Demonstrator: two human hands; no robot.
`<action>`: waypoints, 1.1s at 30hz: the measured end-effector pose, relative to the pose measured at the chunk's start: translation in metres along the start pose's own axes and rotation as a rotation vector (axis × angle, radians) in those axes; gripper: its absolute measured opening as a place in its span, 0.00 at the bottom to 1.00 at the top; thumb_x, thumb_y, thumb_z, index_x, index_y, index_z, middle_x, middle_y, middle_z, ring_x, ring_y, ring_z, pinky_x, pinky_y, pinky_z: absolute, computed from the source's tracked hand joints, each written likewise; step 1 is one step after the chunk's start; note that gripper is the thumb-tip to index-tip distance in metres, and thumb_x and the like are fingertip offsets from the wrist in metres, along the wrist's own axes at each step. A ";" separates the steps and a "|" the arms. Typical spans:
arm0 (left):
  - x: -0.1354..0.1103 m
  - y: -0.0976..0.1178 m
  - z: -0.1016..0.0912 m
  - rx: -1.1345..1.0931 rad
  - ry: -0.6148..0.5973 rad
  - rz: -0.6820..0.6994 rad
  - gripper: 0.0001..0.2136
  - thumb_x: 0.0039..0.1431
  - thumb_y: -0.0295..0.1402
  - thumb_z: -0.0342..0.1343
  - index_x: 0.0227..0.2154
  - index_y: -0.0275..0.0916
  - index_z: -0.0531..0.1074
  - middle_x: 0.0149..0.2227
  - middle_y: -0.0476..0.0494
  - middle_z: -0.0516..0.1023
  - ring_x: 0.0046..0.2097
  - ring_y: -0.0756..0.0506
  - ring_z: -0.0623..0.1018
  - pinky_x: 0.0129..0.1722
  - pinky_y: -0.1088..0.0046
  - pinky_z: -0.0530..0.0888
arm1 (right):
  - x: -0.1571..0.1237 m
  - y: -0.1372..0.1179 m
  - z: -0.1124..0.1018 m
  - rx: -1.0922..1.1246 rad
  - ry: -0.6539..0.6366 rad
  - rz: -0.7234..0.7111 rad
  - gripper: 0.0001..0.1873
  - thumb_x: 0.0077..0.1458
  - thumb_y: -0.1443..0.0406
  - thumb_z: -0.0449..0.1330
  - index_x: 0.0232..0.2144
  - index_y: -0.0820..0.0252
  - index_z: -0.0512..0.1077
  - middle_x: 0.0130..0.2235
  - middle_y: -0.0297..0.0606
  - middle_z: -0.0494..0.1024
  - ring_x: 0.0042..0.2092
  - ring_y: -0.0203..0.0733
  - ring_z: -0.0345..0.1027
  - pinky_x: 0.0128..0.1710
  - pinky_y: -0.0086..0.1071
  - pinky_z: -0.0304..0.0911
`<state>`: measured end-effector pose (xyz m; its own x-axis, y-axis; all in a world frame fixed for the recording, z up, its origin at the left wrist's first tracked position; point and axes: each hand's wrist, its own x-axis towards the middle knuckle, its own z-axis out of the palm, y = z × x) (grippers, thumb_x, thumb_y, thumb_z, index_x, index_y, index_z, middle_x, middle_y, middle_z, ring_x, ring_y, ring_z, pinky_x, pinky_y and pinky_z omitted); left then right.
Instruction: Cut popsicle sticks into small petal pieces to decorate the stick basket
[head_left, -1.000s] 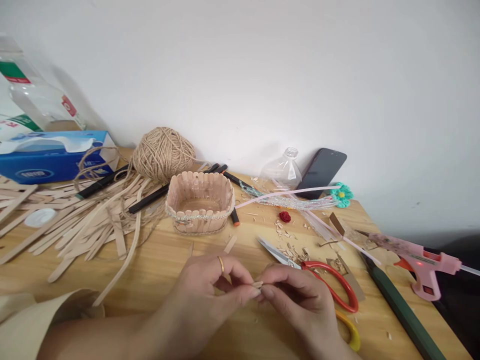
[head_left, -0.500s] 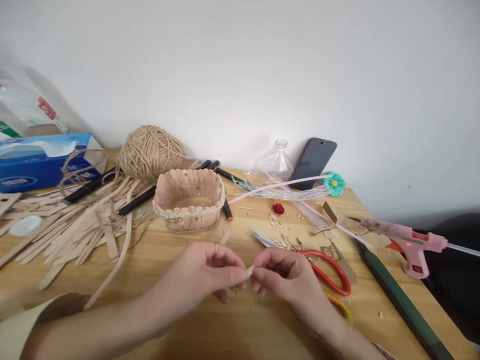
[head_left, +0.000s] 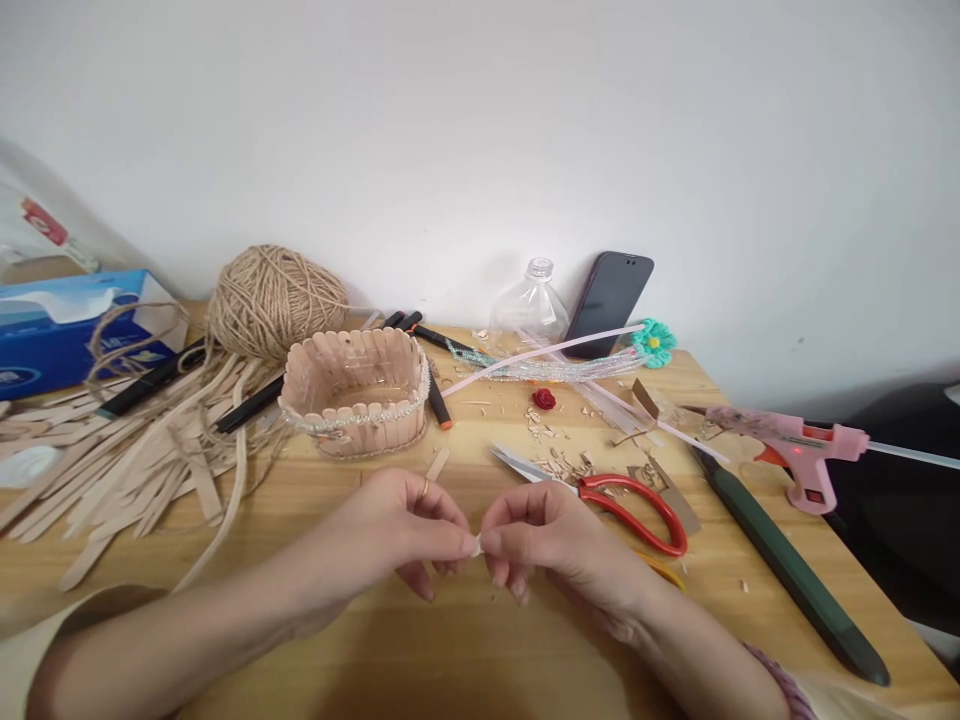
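Behind the scene, a plain white wall [head_left: 450, 150] is met by a light-brown wooden tabletop [head_left: 390, 650], strewn with tools and materials. Much of the left side is covered by a loose heap of flat, pale wooden sticks [head_left: 131, 485], beyond which a blue and white cardboard tissue box [head_left: 45, 340] is cut off by the edge of view. Near the wall, a rounded ball of coarse brown twine [head_left: 277, 300] is seen. To its near right is placed a basket of upright, pale wooden slats [head_left: 382, 435], trimmed along the near side with silvery beading. At right, a long, dark-green tool [head_left: 787, 565] is laid slantwise, its far end near a pink plastic glue gun [head_left: 814, 475]. Red-handled metal scissors [head_left: 585, 487] are laid to the left, their blades pointed far left. At near centre, the ringed left hand [head_left: 405, 530] and the right hand [head_left: 536, 540] are brought together, each narrowed to a pinch. On the far side, a dark, flat phone [head_left: 607, 305] is propped at a tilt, with a teal, yellow-centred flower [head_left: 653, 343] nearby. A small, pale, partly hidden piece [head_left: 477, 546] is held between both hands' fingertips, above the near tabletop
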<state>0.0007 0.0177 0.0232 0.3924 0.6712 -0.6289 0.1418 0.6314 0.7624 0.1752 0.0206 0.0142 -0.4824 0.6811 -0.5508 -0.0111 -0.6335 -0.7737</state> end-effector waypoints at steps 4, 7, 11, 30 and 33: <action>0.000 0.002 0.000 -0.049 -0.040 -0.049 0.07 0.38 0.33 0.62 0.18 0.35 0.72 0.18 0.52 0.71 0.22 0.53 0.68 0.24 0.76 0.68 | -0.001 -0.001 0.001 0.004 0.000 0.031 0.04 0.35 0.68 0.63 0.15 0.65 0.73 0.15 0.30 0.73 0.16 0.25 0.61 0.16 0.17 0.59; 0.000 0.000 -0.001 -0.093 -0.064 -0.064 0.07 0.39 0.33 0.63 0.18 0.35 0.72 0.18 0.52 0.72 0.22 0.53 0.69 0.24 0.77 0.67 | -0.002 -0.001 0.001 0.027 -0.008 0.055 0.04 0.35 0.68 0.61 0.15 0.65 0.73 0.15 0.30 0.74 0.15 0.25 0.61 0.15 0.16 0.59; -0.002 -0.002 0.000 -0.153 -0.055 -0.096 0.08 0.38 0.33 0.64 0.20 0.36 0.70 0.18 0.52 0.73 0.22 0.53 0.70 0.23 0.78 0.67 | -0.002 -0.001 0.000 0.068 -0.025 0.082 0.04 0.35 0.67 0.62 0.16 0.65 0.72 0.15 0.31 0.74 0.15 0.25 0.62 0.14 0.16 0.59; -0.004 -0.001 0.005 -0.009 0.099 0.164 0.08 0.42 0.35 0.61 0.19 0.36 0.70 0.20 0.53 0.71 0.22 0.53 0.68 0.25 0.76 0.68 | -0.012 0.014 0.005 -0.635 0.226 -0.745 0.04 0.51 0.70 0.60 0.33 0.59 0.73 0.27 0.33 0.76 0.29 0.34 0.69 0.30 0.27 0.67; -0.004 0.001 0.007 -0.017 0.110 0.160 0.09 0.39 0.35 0.62 0.19 0.36 0.70 0.20 0.53 0.70 0.23 0.52 0.68 0.25 0.75 0.68 | -0.013 0.015 0.003 -0.817 0.227 -0.945 0.08 0.53 0.72 0.59 0.36 0.57 0.73 0.29 0.33 0.77 0.29 0.35 0.70 0.30 0.27 0.67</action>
<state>0.0054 0.0125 0.0278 0.3067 0.8012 -0.5138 0.0701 0.5194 0.8517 0.1790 0.0010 0.0104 -0.4203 0.8410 0.3407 0.3126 0.4866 -0.8158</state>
